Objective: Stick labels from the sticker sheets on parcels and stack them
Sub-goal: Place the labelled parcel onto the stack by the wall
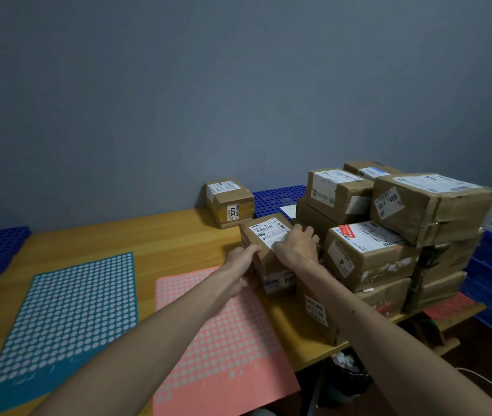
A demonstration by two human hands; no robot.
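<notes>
On the wooden table (148,235) lie a teal sticker sheet (67,310) and a pink sticker sheet (223,340), each showing rows of pale dots above a solid strip at its near edge. Past them, the left hand (243,256) and right hand (297,246) clasp a small cardboard parcel (268,232) by its left and right edges, fingers curled round it, and no coloured dot shows on it. With one lone parcel (229,202) set apart at the back and a big parcel pile (404,235) at the right, most labelling and stacking seems left to do.
</notes>
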